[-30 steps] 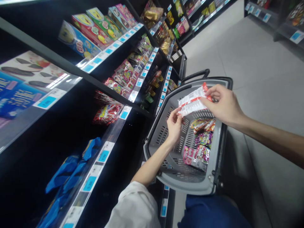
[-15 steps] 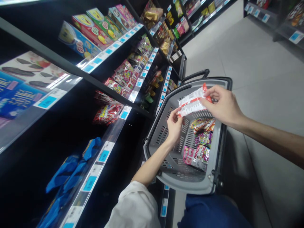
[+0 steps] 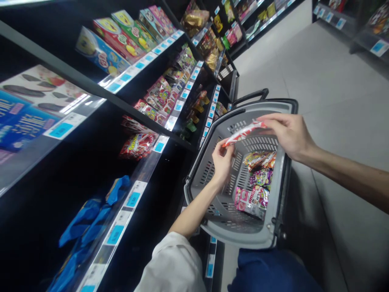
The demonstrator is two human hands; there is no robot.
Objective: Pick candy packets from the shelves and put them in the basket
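Observation:
Both my hands hold a red and white snack packet (image 3: 243, 134) over a grey shopping basket (image 3: 219, 219). My left hand (image 3: 223, 161) pinches its lower left end. My right hand (image 3: 288, 134) grips its upper right end with fingers curled. The packet is tilted nearly edge-on to the camera. Inside the basket lie several colourful candy packets (image 3: 258, 178) along the right side.
Black shop shelves (image 3: 91, 87) run along the left, with boxed snacks (image 3: 115, 38), candy bags (image 3: 158, 97) and blue bags (image 3: 88, 219) low down. Price tags line the shelf edges. A light tiled floor (image 3: 328, 81) opens to the right, with more shelving beyond.
The packet has been turned from face-up to nearly edge-on and sits slightly lower over the basket. My right hand dropped a little; my left hand stayed at the same end.

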